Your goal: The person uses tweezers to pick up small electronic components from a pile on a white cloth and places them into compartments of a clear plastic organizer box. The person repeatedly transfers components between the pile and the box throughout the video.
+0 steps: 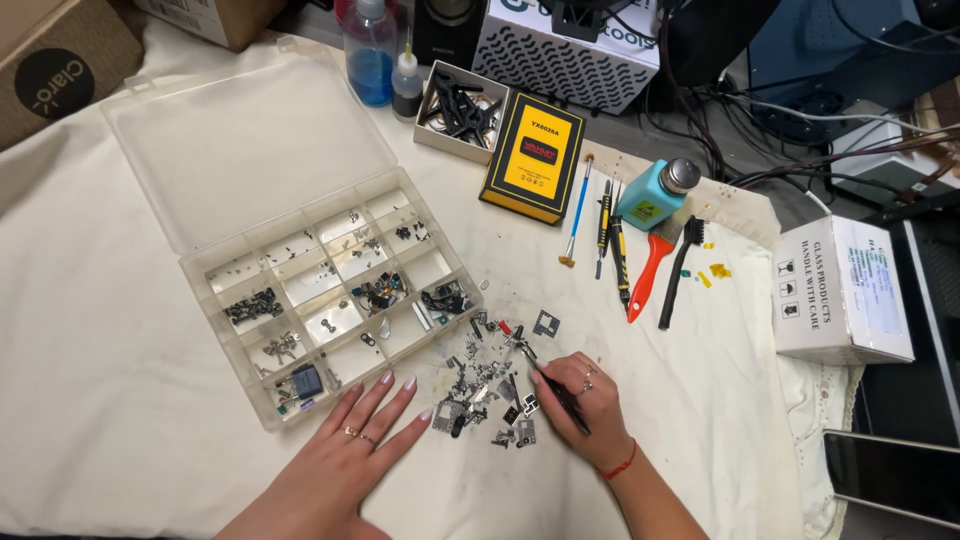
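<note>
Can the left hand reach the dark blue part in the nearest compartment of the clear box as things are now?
Probably yes. The left hand lies flat just beside the box, whose lid is open, and nothing covers the dark blue part.

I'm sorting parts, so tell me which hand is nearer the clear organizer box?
Left. The left hand lies flat just below the organizer box; the right hand is farther right, holding tweezers.

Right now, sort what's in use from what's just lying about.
In use:
- tweezers in right hand
- pile of small metal parts
- compartment box beside left hand

Lying about:
- yellow-black box
- red-handled brush
- blue liquid bottle
- white carton
</note>
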